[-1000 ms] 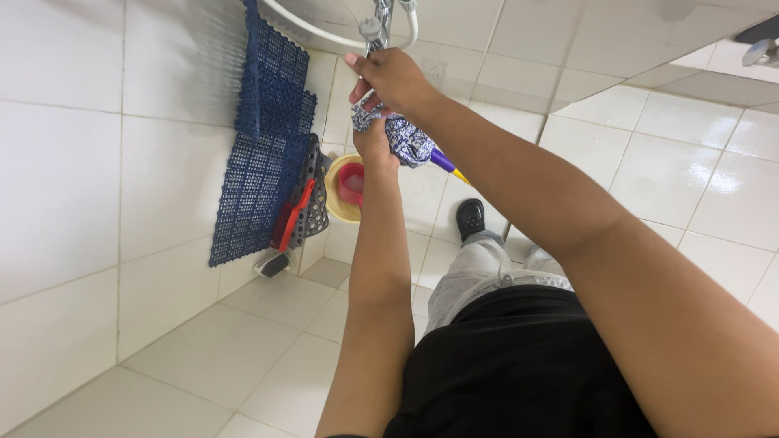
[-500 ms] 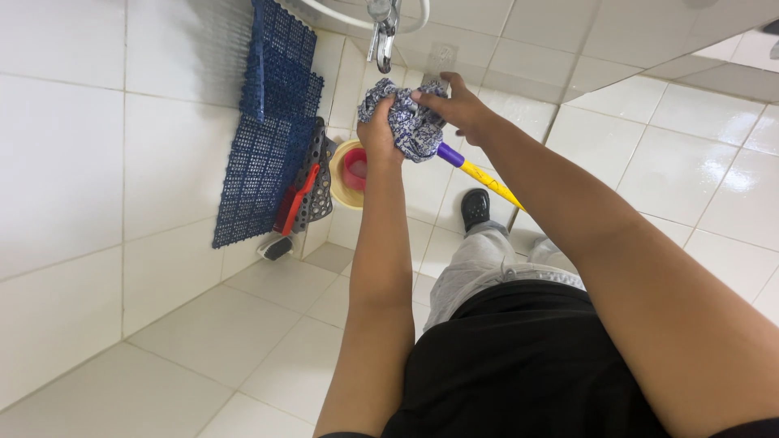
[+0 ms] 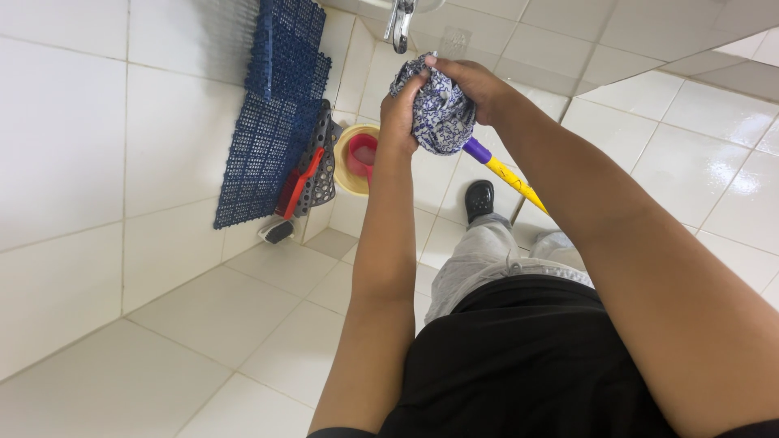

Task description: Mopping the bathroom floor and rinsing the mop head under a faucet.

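A: State the position of the mop head (image 3: 442, 113).

B: The mop head, a bundle of blue-and-white cloth strips, sits at 12 o'clock from my body, near the top of the view. It lies just below the metal tap (image 3: 399, 23), apart from it.

A: State the long axis.

B: The handle (image 3: 507, 174), purple at the collar and yellow beyond, runs from the mop head toward 4 o'clock, down past my right forearm toward my legs.

A: State the condition of the hands.

B: My left hand (image 3: 399, 109) is closed around the left side of the cloth. My right hand (image 3: 479, 81) is closed over the top and right side. Both press the bundle between them. Neither is nearer; both are in contact.

A: List the surrounding items.

B: At 10 o'clock from the mop head, a yellow bucket (image 3: 350, 174) with a red scoop (image 3: 363, 154) inside stands on the tiled floor (image 3: 203, 316). Further toward 9 o'clock, blue grid mats (image 3: 272, 105) lean on the wall, with a dark perforated dustpan (image 3: 320, 166) and a red-handled brush (image 3: 294, 191) just beside them. My black shoe (image 3: 479, 199) lies at 6 o'clock below the bundle.

A: List obstructions.

B: Only the tap spout stands near the cloth, directly above it.
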